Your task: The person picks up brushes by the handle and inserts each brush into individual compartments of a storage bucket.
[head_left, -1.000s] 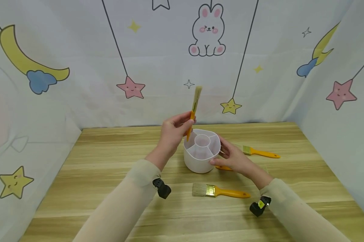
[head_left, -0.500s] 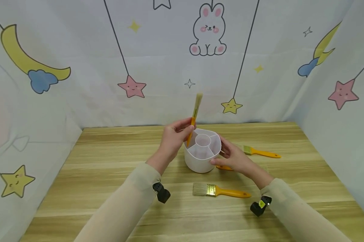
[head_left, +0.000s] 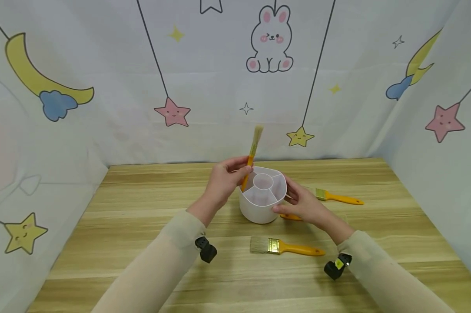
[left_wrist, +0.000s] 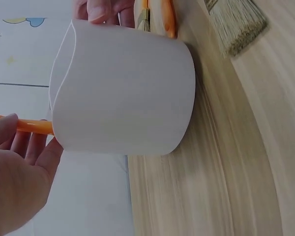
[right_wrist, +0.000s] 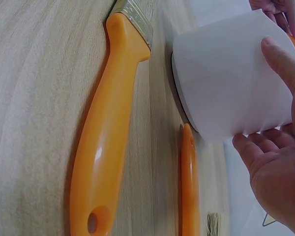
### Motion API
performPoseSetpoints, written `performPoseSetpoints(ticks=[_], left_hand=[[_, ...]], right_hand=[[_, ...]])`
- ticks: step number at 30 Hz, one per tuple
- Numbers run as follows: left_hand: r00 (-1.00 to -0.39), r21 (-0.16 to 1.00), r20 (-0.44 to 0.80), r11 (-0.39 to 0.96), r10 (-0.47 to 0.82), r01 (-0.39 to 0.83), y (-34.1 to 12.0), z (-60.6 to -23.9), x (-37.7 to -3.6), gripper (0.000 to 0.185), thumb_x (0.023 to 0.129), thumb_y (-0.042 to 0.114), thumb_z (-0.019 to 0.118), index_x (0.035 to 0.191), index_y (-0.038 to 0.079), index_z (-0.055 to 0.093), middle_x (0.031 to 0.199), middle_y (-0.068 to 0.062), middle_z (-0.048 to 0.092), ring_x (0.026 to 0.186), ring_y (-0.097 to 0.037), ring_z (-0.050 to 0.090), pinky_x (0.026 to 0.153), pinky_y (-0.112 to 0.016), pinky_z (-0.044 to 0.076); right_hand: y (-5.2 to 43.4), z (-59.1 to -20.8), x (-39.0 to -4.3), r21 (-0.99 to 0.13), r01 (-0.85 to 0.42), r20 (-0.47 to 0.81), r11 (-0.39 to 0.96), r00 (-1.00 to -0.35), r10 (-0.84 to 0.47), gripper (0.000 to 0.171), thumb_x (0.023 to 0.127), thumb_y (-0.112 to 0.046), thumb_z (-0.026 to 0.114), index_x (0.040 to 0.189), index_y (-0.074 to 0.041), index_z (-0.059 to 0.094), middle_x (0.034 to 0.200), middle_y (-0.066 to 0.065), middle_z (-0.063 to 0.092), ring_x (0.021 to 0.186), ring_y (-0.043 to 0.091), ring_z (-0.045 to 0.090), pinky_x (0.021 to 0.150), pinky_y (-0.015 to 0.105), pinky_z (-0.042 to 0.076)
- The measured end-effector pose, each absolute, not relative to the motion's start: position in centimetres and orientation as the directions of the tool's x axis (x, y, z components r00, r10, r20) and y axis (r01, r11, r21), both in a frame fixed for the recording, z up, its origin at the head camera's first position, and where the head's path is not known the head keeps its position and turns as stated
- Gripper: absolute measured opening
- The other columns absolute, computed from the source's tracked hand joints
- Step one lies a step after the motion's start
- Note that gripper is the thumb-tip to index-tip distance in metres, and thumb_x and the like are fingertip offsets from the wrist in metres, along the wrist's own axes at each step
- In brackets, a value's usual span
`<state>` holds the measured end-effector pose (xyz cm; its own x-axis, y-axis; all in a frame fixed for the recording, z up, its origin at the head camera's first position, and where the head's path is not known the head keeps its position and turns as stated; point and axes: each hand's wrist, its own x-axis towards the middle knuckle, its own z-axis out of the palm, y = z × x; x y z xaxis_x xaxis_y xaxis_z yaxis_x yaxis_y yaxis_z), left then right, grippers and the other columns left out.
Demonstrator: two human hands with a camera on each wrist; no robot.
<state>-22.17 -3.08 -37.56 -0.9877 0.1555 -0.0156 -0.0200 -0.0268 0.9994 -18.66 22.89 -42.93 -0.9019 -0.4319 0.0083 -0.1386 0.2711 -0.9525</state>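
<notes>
My left hand (head_left: 223,181) pinches the orange handle of a slim paintbrush (head_left: 256,141), bristles up and slightly tilted. The handle's lower end is down inside the left compartment of a white round organizer (head_left: 259,214). Dividers split this organizer around a central ring. On its right side my right hand (head_left: 307,203) grips the wall, thumb toward the front and fingers behind. From the left wrist, the orange handle passes behind the rim, so its tip is hidden by the wall (left_wrist: 123,88). The right wrist view shows thumb and fingers on the organizer (right_wrist: 231,78).
A wide paintbrush (head_left: 298,249) lies in front of the organizer, bristles leftward. Another paintbrush (head_left: 341,198) lies behind the right hand. Between them an orange handle (head_left: 290,217) shows partly under that hand. A patterned curtain (head_left: 220,87) hangs behind the wooden table (head_left: 141,243).
My left hand has lowered the slim paintbrush, so its handle sits deeper in the left compartment. The right hand stays on the organizer.
</notes>
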Motion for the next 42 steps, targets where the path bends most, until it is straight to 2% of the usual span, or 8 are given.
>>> performPoseSetpoints(ticks=[10,19,35,42], left_hand=[[-0.974,0.991,-0.088,0.115,0.210,-0.064,-3.4,-36.2,-22.4,0.038,0.101,0.007,0.075,0.139,0.003,0.071,0.123,-0.017,0.075,0.111,-0.029,0.075,0.092,-0.043,0.065],[-0.952,0.955,-0.152,0.288,0.267,-0.072,-3.2,-34.6,-22.7,0.034,0.099,0.005,0.077,0.133,0.001,0.073,0.123,-0.018,0.075,0.104,-0.031,0.076,0.086,-0.040,0.067],[-0.917,0.887,-0.284,0.439,0.279,-0.141,-2.3,-33.3,-23.5,0.032,0.100,0.003,0.074,0.131,-0.004,0.068,0.121,-0.022,0.076,0.087,-0.028,0.077,0.078,-0.037,0.068],[-0.921,0.859,-0.304,0.487,0.243,-0.155,-1.8,-33.1,-23.8,0.022,0.100,0.002,0.074,0.121,-0.004,0.071,0.118,-0.019,0.075,0.079,-0.022,0.073,0.074,-0.035,0.068]], right_hand=[[22.9,-43.0,-18.8,-0.954,-0.136,0.007,0.268,-0.903,-0.431,0.103,0.094,-0.015,0.085,0.172,-0.010,0.018,0.175,0.018,0.027,0.160,0.040,0.029,0.124,0.051,0.034],[22.9,-42.9,-18.8,-0.949,-0.136,0.002,0.286,-0.906,-0.423,0.104,0.094,-0.017,0.086,0.172,-0.010,0.018,0.175,0.017,0.025,0.159,0.040,0.029,0.124,0.052,0.034],[22.9,-43.0,-18.8,-0.947,-0.147,0.010,0.285,-0.902,-0.431,0.103,0.094,-0.016,0.085,0.172,-0.009,0.018,0.175,0.018,0.026,0.159,0.040,0.029,0.123,0.052,0.035],[22.9,-42.9,-18.8,-0.949,-0.151,0.017,0.276,-0.901,-0.434,0.103,0.094,-0.015,0.085,0.172,-0.009,0.018,0.175,0.017,0.026,0.160,0.040,0.028,0.123,0.052,0.035]])
